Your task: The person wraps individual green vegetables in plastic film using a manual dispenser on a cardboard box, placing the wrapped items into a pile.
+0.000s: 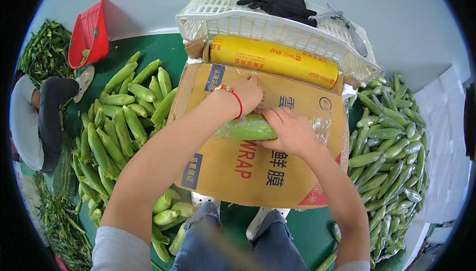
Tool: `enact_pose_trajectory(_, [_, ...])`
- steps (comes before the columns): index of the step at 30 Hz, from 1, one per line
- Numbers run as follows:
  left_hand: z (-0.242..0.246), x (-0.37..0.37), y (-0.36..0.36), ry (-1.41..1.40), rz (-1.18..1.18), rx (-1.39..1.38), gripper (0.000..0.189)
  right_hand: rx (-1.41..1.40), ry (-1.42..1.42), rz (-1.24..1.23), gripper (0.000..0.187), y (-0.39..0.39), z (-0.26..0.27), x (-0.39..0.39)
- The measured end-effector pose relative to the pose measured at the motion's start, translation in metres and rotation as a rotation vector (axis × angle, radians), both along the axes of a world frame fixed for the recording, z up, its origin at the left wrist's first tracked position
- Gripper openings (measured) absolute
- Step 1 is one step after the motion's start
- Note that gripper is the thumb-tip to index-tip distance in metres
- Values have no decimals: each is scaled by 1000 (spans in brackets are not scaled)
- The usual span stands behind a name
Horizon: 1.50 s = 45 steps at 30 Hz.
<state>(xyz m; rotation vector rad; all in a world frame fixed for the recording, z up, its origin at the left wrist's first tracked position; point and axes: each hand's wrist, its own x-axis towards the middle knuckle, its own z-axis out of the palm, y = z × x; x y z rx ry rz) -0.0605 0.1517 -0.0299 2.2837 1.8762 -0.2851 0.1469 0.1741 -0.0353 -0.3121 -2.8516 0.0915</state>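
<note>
A green ear of corn in its husk [249,127], partly covered in clear plastic film, lies across a flattened-topped cardboard box [223,176] before me. My right hand [288,129] grips the ear's right end, thumb below and fingers over it. Just above the ear is my left hand [247,92], with a red cord bracelet at its wrist; its fingers are bent down towards the cardboard, and whether they pinch film cannot be told. Crumpled film [321,127] shows right of my right hand. A yellow roll of cling film [273,61] lies along the box's far edge.
Unwrapped corn [111,137] is heaped at the left, film-wrapped corn [394,152] at the right. Behind the roll, a white plastic basket [230,22] bears black gloves [277,3] and a metal hand tool [347,29]. A red dustpan [89,35] and another person's leg [52,122] are at far left.
</note>
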Motion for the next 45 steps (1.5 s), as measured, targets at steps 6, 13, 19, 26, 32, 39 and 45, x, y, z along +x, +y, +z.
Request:
enact_pose_trajectory(6, [-5,-6,-19,-137,58,42,66,-385,-192,173,55,-98,12,57])
enact_pose_trajectory(13, [35,58,-135,-726,-197,441,41,-2241,166,-596,59,-144,24,117])
enact_pose_trajectory(19, [24,71,-142,-2334,29,386,61,-2970,34,827,97,-164,-7,38])
enact_pose_trajectory(26, [4,96,-159,-1667,1093,756,35,-1914,717,-455,39,-149,14,104])
enact_pose_trajectory(32, [-45,102,-225,-2032,1259,-213,35,-806,1253,-41,26,-97,50,141])
enact_pose_trajectory(39, [28,182,-179,-1187,338,-96,54,-1668,2055,60,45,-112,-1,178])
enact_pose_trajectory(45, [39,216,-146,-631,-511,90,58,-2165,2069,-952,45,-217,-74,248])
